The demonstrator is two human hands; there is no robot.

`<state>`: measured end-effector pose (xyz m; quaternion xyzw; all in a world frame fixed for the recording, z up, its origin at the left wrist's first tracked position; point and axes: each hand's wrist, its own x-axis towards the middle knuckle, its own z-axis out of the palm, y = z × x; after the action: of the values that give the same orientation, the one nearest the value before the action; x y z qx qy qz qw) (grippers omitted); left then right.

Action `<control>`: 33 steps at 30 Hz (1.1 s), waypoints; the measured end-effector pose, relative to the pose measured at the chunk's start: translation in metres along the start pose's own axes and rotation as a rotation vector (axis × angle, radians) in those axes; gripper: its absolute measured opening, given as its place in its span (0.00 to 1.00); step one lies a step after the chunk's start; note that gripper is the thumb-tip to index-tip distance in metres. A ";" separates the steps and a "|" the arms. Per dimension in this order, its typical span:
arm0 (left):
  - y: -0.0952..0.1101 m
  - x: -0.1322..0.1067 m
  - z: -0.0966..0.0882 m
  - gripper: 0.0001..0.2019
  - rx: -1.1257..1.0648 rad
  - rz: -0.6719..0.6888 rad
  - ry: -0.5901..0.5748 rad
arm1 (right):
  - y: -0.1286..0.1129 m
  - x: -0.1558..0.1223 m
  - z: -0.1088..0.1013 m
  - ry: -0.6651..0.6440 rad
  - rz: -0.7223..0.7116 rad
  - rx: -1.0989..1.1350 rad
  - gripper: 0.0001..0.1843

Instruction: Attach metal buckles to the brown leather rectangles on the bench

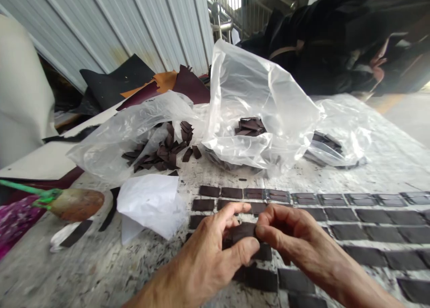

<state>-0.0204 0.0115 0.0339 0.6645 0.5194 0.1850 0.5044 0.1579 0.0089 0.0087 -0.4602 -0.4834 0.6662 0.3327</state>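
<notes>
On the scuffed, pale grey table [90, 276], a clear plastic bag [101, 142] with loose dark brown strips [163, 156] is lying behind a creased white paper sheet [148, 198]. Over rows of flat, dark brown rectangles [349, 233], the left hand [215, 250] is holding a small, dark brown rectangular piece [244, 231] in a narrow grip; the right hand [298, 236] is pinching its right edge.

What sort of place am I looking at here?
Probably a small workshop, perhaps for leather or similar sheet material. Rows of dark rectangular pieces lie on a stained worktable, clear plastic bags hold more small dark pieces, and coloured sheet scraps are heaped behind.
</notes>
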 end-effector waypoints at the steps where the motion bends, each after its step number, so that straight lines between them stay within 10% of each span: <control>1: 0.002 0.001 0.000 0.16 -0.063 -0.037 -0.038 | 0.002 -0.002 -0.004 0.003 0.007 0.017 0.19; 13: -0.004 0.010 0.019 0.12 -0.247 -0.093 -0.152 | 0.023 -0.006 -0.024 0.061 -0.013 0.080 0.19; 33: -0.015 0.008 0.010 0.13 -0.250 -0.163 0.008 | 0.026 -0.006 -0.032 0.103 0.160 0.092 0.31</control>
<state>-0.0173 0.0132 0.0141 0.5513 0.5465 0.2096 0.5945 0.1897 0.0060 -0.0178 -0.5152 -0.3962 0.6877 0.3234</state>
